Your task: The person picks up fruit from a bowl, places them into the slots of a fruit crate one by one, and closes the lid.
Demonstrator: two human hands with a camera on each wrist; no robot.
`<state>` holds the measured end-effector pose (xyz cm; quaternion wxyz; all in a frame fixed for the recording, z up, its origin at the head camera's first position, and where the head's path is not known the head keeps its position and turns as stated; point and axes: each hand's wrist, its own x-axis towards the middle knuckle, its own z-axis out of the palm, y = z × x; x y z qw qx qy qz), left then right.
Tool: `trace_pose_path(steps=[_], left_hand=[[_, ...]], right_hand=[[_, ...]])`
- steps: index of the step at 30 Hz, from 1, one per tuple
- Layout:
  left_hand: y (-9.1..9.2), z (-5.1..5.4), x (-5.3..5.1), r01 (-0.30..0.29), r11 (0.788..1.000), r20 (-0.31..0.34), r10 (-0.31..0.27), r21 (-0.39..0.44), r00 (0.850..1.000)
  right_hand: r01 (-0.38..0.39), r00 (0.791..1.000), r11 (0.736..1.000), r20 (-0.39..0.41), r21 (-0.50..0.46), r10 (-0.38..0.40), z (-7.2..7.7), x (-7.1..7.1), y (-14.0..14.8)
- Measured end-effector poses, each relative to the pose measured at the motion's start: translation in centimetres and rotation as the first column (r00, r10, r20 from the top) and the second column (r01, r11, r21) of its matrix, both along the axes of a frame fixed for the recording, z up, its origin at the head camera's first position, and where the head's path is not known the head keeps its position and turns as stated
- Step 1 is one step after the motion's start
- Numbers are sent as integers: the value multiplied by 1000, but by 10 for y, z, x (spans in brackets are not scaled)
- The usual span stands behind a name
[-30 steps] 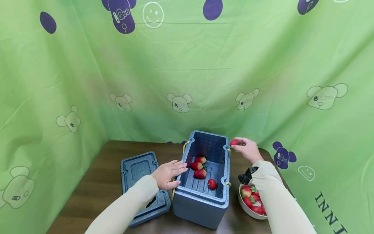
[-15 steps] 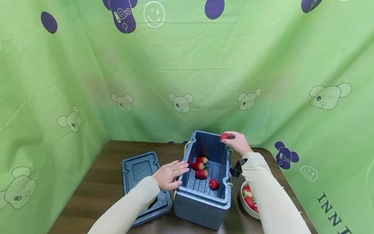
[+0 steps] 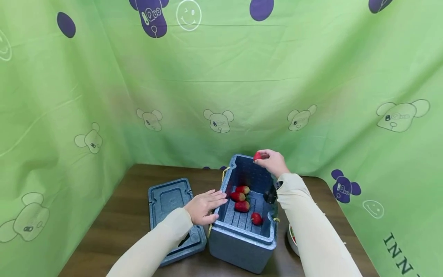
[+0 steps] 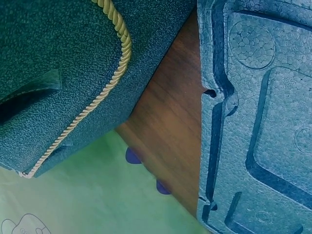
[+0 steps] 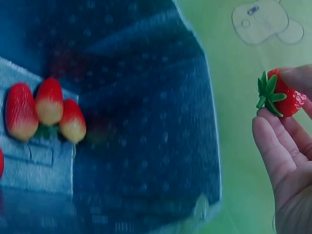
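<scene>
Strawberry [image 5: 291, 100], pinched in right hand [image 3: 273, 163] | box [image 3: 242, 250] lies below this hand | looks light, glossy, so perhaps slippery; softness I cannot tell | better to hold gently by red sides, away from green leaves [image 5: 268, 91] | left hand [image 3: 204, 207]: fingers straight, on the box edge beneath them

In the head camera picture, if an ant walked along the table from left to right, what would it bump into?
Blue foam lid → blue foam box → white bowl.
</scene>
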<state>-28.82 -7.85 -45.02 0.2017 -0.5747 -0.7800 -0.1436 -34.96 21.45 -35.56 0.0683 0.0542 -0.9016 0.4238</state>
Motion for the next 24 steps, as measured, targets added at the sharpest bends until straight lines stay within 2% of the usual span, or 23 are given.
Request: trace_pose_path(steps=[4,11,19,24], left_hand=[[-2,6,0,-24,998,54,27,-56,998],[5,8,1,-26,994,59,32,-107,998],[5,7,2,-21,997,89,27,-76,996],[1,3,-2,-2,1000,39,3,-24,999]], right_hand=[[-2,1000,1000,-11,-24,1,-5,-6,-11],[44,998,998,-33,-37,-45,-13,-5,-18],[81,997,993,19,-87,-80,-28,-2,-26],[58,997,996,44,-62,-56,-35,-5,-35]])
